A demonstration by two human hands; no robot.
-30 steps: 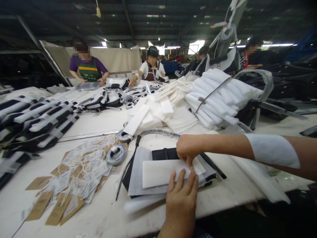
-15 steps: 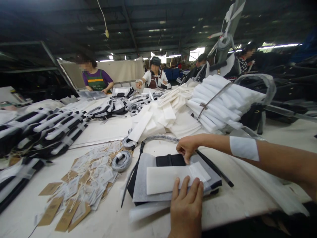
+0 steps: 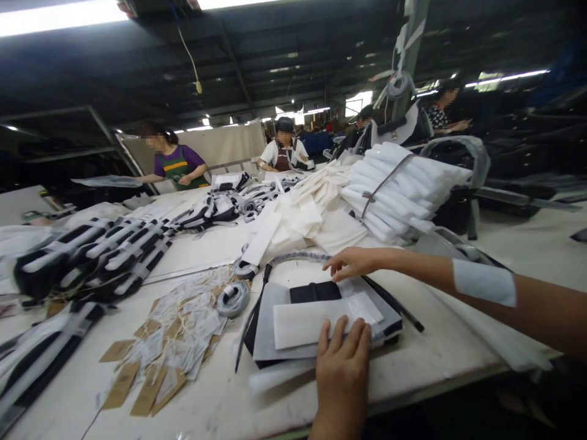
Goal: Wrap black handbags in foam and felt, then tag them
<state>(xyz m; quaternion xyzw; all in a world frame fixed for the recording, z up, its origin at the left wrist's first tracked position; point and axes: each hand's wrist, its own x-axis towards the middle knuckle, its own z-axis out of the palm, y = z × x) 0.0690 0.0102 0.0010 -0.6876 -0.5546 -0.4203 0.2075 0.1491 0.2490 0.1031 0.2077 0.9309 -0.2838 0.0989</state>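
Foam strip [image 3: 298, 325] on black bag [image 3: 316, 293] is pressed by flat left grip [image 3: 342, 365]; right grip [image 3: 352, 263] is spread loosely, empty; hang tags [image 3: 189, 343] unreadable

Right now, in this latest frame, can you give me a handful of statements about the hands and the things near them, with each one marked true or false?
1. The left hand rests on the flat white strip. True.
2. The right hand is gripping the gray coil. False: the coil lies on the table, apart from both hands.
3. The brown tags lie left of the white strip in the picture. True.
4. The white band is on the left forearm. False: it is around the right forearm.
5. The white strip hides all of the black panel. False: part of the panel shows beyond the strip's far edge.
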